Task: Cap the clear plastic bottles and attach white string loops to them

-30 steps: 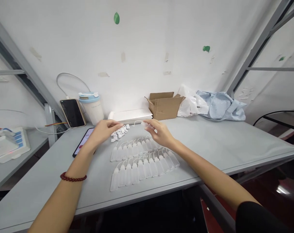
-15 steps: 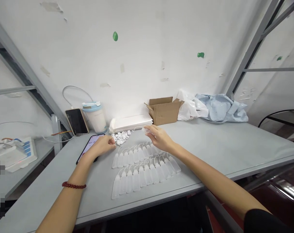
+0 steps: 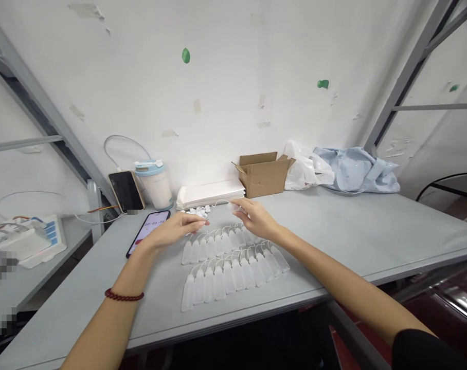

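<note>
My left hand [image 3: 175, 229] is closed in a pinch in front of a pile of small white caps [image 3: 199, 211]; what its fingertips hold is too small to make out. My right hand [image 3: 254, 218] holds a translucent bottle [image 3: 235, 207] between thumb and fingers, a thin white tube reaching leftward from it. Below my hands, similar translucent bottles with curved white tubes lie on the grey table in two rows, a back row [image 3: 211, 246] and a front row [image 3: 228, 277].
A phone [image 3: 146, 228] with a timer lies left of my left hand. Along the wall stand another phone [image 3: 126, 191], a cup [image 3: 156, 187], a white stack [image 3: 210, 193], a cardboard box [image 3: 265, 177], a plastic bag [image 3: 306, 167] and blue cloth [image 3: 355, 170].
My left hand has moved right from the left edge of the cap pile, toward my right hand. My right hand still holds the bottle. The view has shifted slightly.
</note>
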A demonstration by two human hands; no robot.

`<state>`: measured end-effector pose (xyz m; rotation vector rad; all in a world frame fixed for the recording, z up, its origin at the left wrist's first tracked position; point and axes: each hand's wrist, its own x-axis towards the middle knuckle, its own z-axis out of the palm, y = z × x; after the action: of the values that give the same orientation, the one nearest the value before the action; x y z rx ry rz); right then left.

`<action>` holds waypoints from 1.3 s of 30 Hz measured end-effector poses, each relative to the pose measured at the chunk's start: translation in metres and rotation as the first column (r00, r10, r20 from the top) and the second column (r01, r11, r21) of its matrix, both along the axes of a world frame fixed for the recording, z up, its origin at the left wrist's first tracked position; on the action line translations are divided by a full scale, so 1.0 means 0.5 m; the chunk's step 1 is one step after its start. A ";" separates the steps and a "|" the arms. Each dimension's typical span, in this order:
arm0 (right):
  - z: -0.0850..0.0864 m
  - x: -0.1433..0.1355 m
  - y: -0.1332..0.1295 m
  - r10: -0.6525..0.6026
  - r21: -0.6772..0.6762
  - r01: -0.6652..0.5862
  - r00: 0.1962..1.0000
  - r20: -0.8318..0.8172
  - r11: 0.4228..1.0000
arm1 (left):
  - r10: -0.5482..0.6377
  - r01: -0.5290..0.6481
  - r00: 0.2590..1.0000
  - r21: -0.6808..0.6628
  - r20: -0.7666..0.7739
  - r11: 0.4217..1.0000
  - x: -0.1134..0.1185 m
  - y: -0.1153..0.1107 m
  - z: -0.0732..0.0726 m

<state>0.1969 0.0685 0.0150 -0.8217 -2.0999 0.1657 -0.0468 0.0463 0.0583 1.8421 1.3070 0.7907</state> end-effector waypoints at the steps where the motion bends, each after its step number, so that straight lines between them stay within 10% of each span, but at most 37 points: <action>1: -0.001 -0.004 -0.003 0.010 -0.020 -0.011 1.000 -0.013 1.000 | -0.082 0.086 0.995 -0.055 0.060 0.995 0.012 -0.002 -0.005; 7: 0.002 -0.030 -0.033 0.099 -0.115 -0.104 0.994 -0.051 0.988 | 0.027 0.049 0.839 -0.125 0.543 0.991 0.066 0.004 -0.045; 13: 0.003 -0.036 -0.043 0.122 -0.120 -0.131 0.990 -0.076 0.984 | 0.132 -0.025 0.740 -0.170 0.660 0.985 0.084 -0.004 -0.051; 26: -0.005 -0.039 -0.047 -0.014 -0.042 0.021 0.988 0.154 0.999 | 0.173 -0.143 0.844 -0.097 0.508 0.985 0.088 -0.010 -0.054; 39: 0.020 -0.045 -0.061 0.035 -0.504 -0.186 0.955 -0.294 0.843 | 0.128 -0.096 0.836 -0.087 0.534 0.992 0.091 -0.019 -0.044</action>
<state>0.1742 0.0380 0.0248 -0.9274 -1.8498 0.9072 -0.0012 0.0369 0.0360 1.3572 1.0541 1.2174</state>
